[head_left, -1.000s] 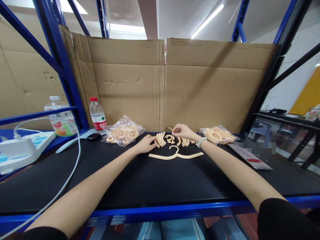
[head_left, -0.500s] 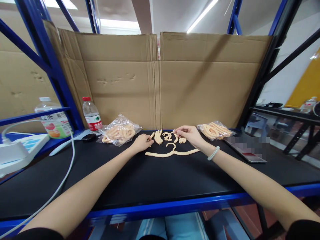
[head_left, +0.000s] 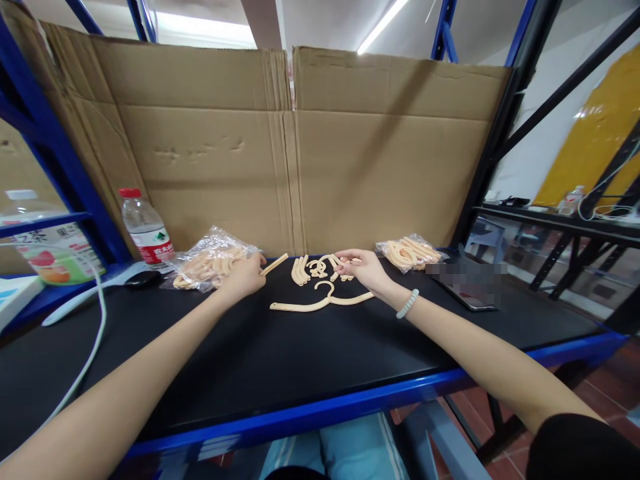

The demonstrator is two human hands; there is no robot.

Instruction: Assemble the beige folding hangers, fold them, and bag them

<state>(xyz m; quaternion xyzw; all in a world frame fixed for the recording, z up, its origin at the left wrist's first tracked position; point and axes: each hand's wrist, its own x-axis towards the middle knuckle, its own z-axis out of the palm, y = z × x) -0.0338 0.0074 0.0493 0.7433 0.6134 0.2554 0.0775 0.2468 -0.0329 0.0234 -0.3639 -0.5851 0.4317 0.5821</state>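
A tall brown cardboard wall [head_left: 300, 153] stands behind the black work surface [head_left: 280, 360] of a blue metal rack. Two containers lie at the back. The clear plastic bag on the left [head_left: 205, 265] and the clear plastic bag on the right [head_left: 410, 252] both hold more beige pieces.

Between them lies a beige hanger-shaped piece [head_left: 320, 303], and just behind it a group of loose curved beige pieces [head_left: 306, 269]. The left hand [head_left: 244, 278] is closed, its fingers pinching one end of a short straight beige stick [head_left: 275, 264]. The right hand [head_left: 364, 268] has its fingertips pressed together at the group's right edge, but I cannot tell on what. The parts seem light, thin and stiff, so a fingertip hold near the middle should do.
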